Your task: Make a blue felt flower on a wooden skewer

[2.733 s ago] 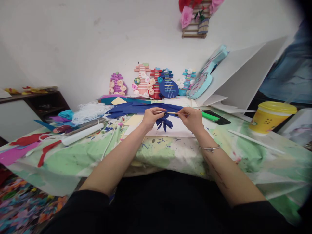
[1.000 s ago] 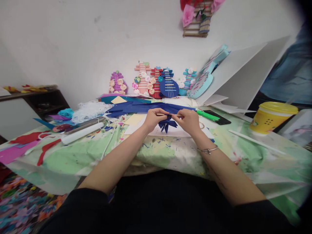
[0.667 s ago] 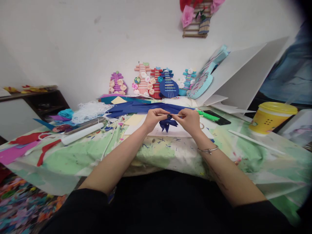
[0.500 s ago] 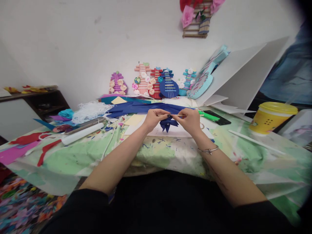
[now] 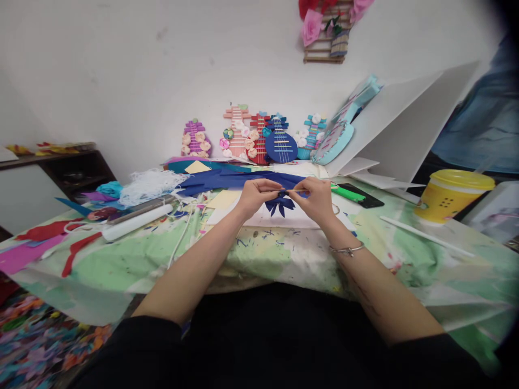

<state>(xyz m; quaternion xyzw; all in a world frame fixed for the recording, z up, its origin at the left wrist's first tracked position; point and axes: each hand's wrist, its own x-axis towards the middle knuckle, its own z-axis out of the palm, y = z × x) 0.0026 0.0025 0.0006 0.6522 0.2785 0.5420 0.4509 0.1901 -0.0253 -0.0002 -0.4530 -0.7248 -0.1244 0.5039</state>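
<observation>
- Blue flower (image 5: 279,207) is between the two hands, in front of the person, over the white sheet (image 5: 259,220); its petals point downwards, and I cannot tell if their tips touch the sheet.
- Left hand (image 5: 257,196) is narrow: the fingertips are pinched together at the dark top of the flower.
- Right hand (image 5: 315,199) is also narrow, and it holds a thin pale stick (image 5: 298,190) whose end reaches to the same dark top.
- Bracelet (image 5: 347,250) sits around the right wrist.
- Behind the hands, blue paper (image 5: 235,179) is spread on the tabletop (image 5: 275,251).
- To the right of the right hand, a green tool (image 5: 348,193) lies partly upon a flat black object (image 5: 373,201); farther right stands a yellow cup (image 5: 450,200).
- On the left side, white yarn (image 5: 152,186) lies in a loose heap, behind a white bar (image 5: 138,221).
- Near the wall, small model lutes (image 5: 281,147) stand in a row.
</observation>
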